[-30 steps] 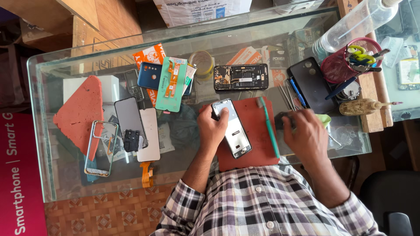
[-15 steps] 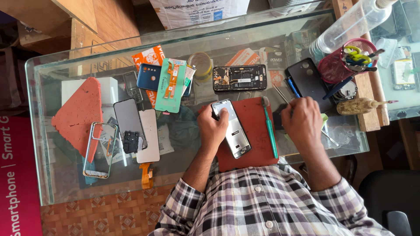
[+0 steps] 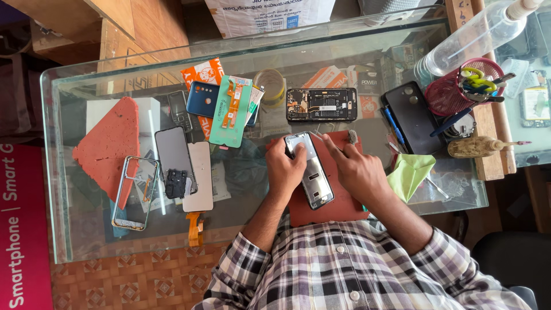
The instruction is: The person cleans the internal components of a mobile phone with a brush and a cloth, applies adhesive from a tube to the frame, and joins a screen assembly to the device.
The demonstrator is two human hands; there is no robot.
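Left hand (image 3: 286, 167) clamped on a silver opened smartphone frame (image 3: 310, 169) atop a red-brown work mat (image 3: 338, 204); right hand (image 3: 359, 169) pinching a thin tool beside it — near glass table's front edge (image 3: 172, 244).

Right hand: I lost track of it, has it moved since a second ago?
Yes. The right hand moved left, away from the green cloth, onto the red mat.

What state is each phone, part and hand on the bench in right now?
Opened phone: back off, lying on the red mat.
Left hand: gripping the opened phone's upper end.
Right hand: fingertips at the opened phone's top edge; any tool too small to tell.
Second open phone: internals exposed, untouched.
Black back cover: off, lying flat.
Empty phone frame: bare, lying flat.
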